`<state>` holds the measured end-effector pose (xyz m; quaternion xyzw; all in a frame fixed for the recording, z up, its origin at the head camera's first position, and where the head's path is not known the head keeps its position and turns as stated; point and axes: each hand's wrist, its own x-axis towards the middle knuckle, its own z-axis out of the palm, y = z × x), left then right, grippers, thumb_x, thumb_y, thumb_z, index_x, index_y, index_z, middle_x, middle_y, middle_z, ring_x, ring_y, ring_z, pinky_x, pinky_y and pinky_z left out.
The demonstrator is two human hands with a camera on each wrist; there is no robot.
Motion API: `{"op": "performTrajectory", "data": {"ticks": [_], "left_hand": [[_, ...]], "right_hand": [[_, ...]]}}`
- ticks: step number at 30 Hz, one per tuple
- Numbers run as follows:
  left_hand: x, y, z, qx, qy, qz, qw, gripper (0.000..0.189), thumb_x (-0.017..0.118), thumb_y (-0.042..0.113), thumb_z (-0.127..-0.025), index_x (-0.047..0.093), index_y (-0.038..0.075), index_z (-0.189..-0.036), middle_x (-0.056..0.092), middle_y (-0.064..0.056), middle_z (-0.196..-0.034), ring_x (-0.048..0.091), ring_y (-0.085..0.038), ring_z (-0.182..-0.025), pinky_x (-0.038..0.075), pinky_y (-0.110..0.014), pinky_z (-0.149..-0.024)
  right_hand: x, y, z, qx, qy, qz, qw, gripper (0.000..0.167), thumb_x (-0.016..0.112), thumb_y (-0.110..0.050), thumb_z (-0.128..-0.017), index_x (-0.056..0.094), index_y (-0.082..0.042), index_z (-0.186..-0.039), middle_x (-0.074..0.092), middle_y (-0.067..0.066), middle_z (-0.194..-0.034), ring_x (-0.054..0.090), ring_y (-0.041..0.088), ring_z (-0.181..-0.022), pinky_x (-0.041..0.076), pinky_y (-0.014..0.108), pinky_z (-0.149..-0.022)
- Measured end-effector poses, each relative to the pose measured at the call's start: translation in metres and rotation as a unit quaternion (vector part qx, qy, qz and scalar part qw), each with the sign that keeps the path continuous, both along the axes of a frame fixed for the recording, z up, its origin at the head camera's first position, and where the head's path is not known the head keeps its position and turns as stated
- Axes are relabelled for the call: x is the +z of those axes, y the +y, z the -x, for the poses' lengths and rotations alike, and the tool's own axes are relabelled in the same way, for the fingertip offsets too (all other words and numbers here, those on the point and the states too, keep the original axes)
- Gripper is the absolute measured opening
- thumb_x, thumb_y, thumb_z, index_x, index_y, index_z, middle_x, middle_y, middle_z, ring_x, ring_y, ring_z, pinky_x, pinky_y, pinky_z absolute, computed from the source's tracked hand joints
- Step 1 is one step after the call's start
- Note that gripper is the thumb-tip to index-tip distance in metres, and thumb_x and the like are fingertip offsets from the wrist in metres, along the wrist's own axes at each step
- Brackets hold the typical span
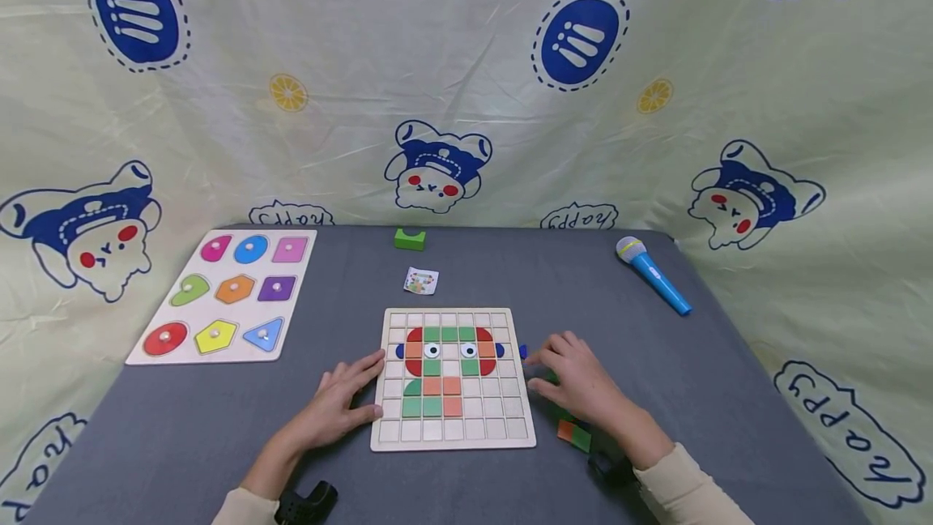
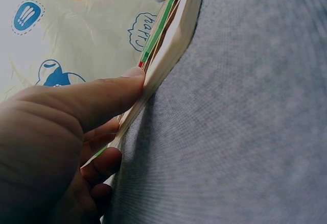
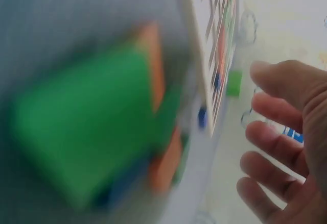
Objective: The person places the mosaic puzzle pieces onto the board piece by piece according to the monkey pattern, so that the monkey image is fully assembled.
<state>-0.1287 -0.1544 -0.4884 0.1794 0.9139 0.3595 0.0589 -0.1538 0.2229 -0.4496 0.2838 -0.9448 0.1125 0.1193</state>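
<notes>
A white grid board [image 1: 474,429] lies flat on the table, with red, green, orange and blue tiles [image 1: 432,407] and two eye tiles [image 1: 469,350] set into it. My left hand [image 1: 331,407] rests against the board's left edge, its thumb and fingertips touching the side. To the right of the board, my right hand [image 1: 583,379] is above loose pieces, fingers spread and slightly bent, holding nothing. Near its fingertips lies a small blue piece [image 1: 523,352]. A green piece [image 3: 87,112], blurred, and orange ones [image 3: 166,163] show below the hand in the right wrist view; the hand partly hides them from above.
On the left lies a shape puzzle board [image 1: 270,318] with knobbed pieces. Behind the grid board are a small picture card [image 1: 421,281] and a green notched block [image 1: 410,240]. A blue toy microphone [image 1: 656,278] lies at the back right, before a printed cloth backdrop [image 1: 503,96].
</notes>
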Motion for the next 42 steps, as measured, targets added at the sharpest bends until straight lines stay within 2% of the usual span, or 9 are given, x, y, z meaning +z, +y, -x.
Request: {"op": "performTrajectory", "data": {"ticks": [8, 17, 26, 33, 42], "left_hand": [[-0.001, 0.000, 0.000, 0.000, 0.004, 0.003, 1.0000, 0.070, 0.071, 0.026, -0.082, 0.041, 0.012, -0.143, 0.035, 0.000, -0.153, 0.035, -0.010, -0.098, 0.021, -0.037, -0.083], [-0.001, 0.001, 0.000, -0.001, -0.001, -0.001, 1.0000, 0.069, 0.071, 0.025, -0.082, 0.041, 0.011, -0.143, 0.036, 0.000, -0.153, 0.036, -0.011, -0.101, 0.021, -0.039, -0.085], [-0.001, 0.001, 0.000, 0.000, 0.006, -0.002, 1.0000, 0.069, 0.071, 0.024, -0.082, 0.042, 0.010, -0.143, 0.036, 0.000, -0.152, 0.036, -0.011, -0.101, 0.021, -0.039, -0.084], [0.000, 0.000, 0.000, -0.002, 0.009, 0.001, 1.0000, 0.070, 0.071, 0.024, -0.082, 0.041, 0.010, -0.143, 0.036, -0.001, -0.153, 0.036, -0.010, -0.098, 0.020, -0.034, -0.081], [-0.001, 0.000, 0.000, 0.000, 0.003, -0.001, 1.0000, 0.070, 0.071, 0.025, -0.082, 0.041, 0.011, -0.144, 0.035, 0.000, -0.153, 0.035, -0.010, -0.098, 0.020, -0.036, -0.082]], "right_hand": [[-0.003, 0.039, 0.010, -0.017, -0.053, -0.012, 0.9984, 0.026, 0.074, -0.024, -0.080, 0.071, -0.019, -0.105, 0.056, -0.003, -0.093, 0.042, 0.010, -0.089, 0.038, 0.033, -0.077], [-0.010, 0.057, 0.015, -0.022, -0.087, -0.036, 0.9954, 0.026, 0.073, -0.024, -0.081, 0.069, -0.020, -0.106, 0.054, -0.005, -0.094, 0.041, 0.011, -0.090, 0.039, 0.033, -0.076], [-0.015, 0.054, 0.018, -0.019, -0.088, -0.049, 0.9948, 0.027, 0.073, -0.025, -0.081, 0.068, -0.020, -0.107, 0.055, -0.006, -0.097, 0.043, 0.012, -0.091, 0.041, 0.033, -0.077], [-0.014, 0.048, 0.020, -0.005, -0.092, -0.038, 0.9950, 0.026, 0.071, -0.024, -0.082, 0.069, -0.020, -0.107, 0.055, -0.006, -0.096, 0.041, 0.010, -0.089, 0.039, 0.031, -0.076], [-0.014, 0.040, 0.026, 0.005, -0.105, -0.036, 0.9938, 0.026, 0.071, -0.026, -0.082, 0.070, -0.023, -0.108, 0.054, -0.007, -0.095, 0.039, 0.009, -0.087, 0.036, 0.028, -0.074]]}}
